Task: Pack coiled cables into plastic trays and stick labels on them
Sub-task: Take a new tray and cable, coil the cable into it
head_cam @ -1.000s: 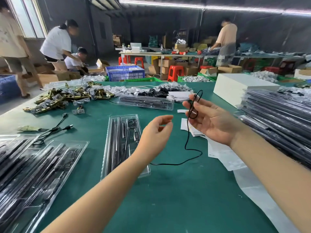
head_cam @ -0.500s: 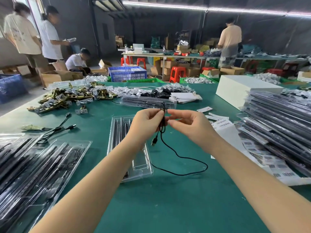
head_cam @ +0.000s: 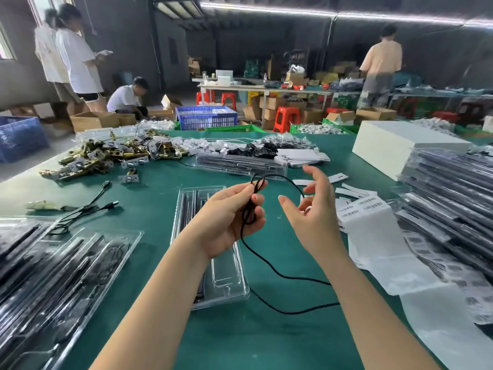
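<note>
My left hand (head_cam: 229,220) pinches a thin black cable (head_cam: 269,265) at a small coil of loops above the green table (head_cam: 266,337). One strand arcs from that coil across to my right hand (head_cam: 310,209), whose fingers are spread and loosely bent, with the strand running over them. The rest of the cable hangs down and trails on the table between my forearms. A clear plastic tray (head_cam: 226,276) with dark parts in its slots lies under my left wrist. Barcode label sheets (head_cam: 368,209) lie to the right.
Filled clear trays (head_cam: 53,271) are stacked at the left and filled clear trays (head_cam: 453,198) at the right. Brass hardware (head_cam: 101,158), loose cables (head_cam: 85,209), a white box (head_cam: 400,150) and another tray (head_cam: 240,162) sit farther back. People stand beyond the table.
My hands were together pinching the cable; now they have parted. The right hand has opened and drawn a loop rightward, while the left keeps the coil.
</note>
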Available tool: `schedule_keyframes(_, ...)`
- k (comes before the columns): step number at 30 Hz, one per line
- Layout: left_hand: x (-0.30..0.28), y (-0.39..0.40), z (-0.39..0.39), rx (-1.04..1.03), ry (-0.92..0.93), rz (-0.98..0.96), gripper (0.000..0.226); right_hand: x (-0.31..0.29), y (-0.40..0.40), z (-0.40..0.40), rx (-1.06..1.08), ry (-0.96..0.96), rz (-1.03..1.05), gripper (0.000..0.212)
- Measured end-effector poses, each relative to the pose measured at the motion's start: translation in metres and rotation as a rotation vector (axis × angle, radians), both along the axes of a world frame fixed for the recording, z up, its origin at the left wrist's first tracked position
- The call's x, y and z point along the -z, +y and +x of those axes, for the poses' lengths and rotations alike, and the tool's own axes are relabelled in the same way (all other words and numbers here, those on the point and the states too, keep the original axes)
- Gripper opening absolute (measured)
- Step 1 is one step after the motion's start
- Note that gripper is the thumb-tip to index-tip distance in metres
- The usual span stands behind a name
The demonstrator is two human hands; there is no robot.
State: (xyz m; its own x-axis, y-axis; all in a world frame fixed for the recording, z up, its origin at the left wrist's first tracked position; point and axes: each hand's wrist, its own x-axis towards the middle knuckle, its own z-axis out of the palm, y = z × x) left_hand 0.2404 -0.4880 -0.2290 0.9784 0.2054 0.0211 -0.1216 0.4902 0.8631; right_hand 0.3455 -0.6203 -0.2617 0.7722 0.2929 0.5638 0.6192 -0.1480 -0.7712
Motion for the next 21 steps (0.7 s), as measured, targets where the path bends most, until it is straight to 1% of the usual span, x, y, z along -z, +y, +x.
schedule_keyframes(1,0.0,0.002,-0.001,0.035,0.003,0.008,0.021,-0.001,0.001,0.002,0.033,-0.06,-0.068,0.044)
schedule_keyframes(3,-0.001,0.005,-0.004,0.1,-0.008,0.044,0.025,-0.002,0.002,0.006,0.066,-0.152,-0.2,0.028)
schedule_keyframes(4,-0.001,0.006,-0.005,0.122,-0.016,0.071,0.027,-0.002,0.001,0.007,0.012,-0.138,-0.207,0.019)
schedule_keyframes(5,0.0,0.006,-0.006,0.136,-0.026,0.091,0.028,-0.003,0.0,0.008,-0.092,-0.077,-0.176,0.014)
schedule_keyframes(6,0.001,0.007,-0.006,0.14,-0.034,0.103,0.028,-0.004,-0.002,0.006,-0.216,0.024,-0.121,0.011)
schedule_keyframes(7,0.002,0.007,-0.006,0.134,-0.039,0.113,0.028,-0.005,-0.003,0.005,-0.324,0.139,-0.049,0.012)
schedule_keyframes(8,0.003,0.008,-0.006,0.125,-0.041,0.124,0.029,-0.005,-0.004,0.005,-0.382,0.239,0.03,0.016)
schedule_keyframes(9,0.004,0.009,-0.006,0.114,-0.039,0.136,0.03,-0.005,-0.005,0.005,-0.385,0.298,0.086,0.02)
schedule_keyframes(10,0.005,0.009,-0.006,0.099,-0.037,0.151,0.031,-0.005,-0.005,0.006,-0.359,0.309,0.116,0.023)
schedule_keyframes(12,0.007,0.011,-0.004,0.026,-0.011,0.213,0.031,-0.007,-0.004,0.005,-0.289,0.268,0.124,0.024)
schedule_keyframes(15,0.011,0.008,0.003,-0.193,0.068,0.33,0.012,-0.011,0.002,-0.002,-0.303,0.29,0.177,0.022)
schedule_keyframes(17,0.013,0.003,0.008,-0.31,0.069,0.295,0.007,-0.011,0.006,-0.01,-0.32,0.267,0.157,0.019)
schedule_keyframes(19,0.014,-0.003,0.013,-0.356,0.048,0.273,0.007,-0.012,0.009,-0.018,-0.314,0.21,0.126,0.017)
schedule_keyframes(21,0.013,-0.009,0.015,-0.381,0.039,0.316,0.009,-0.012,0.012,-0.024,-0.312,0.168,0.127,0.016)
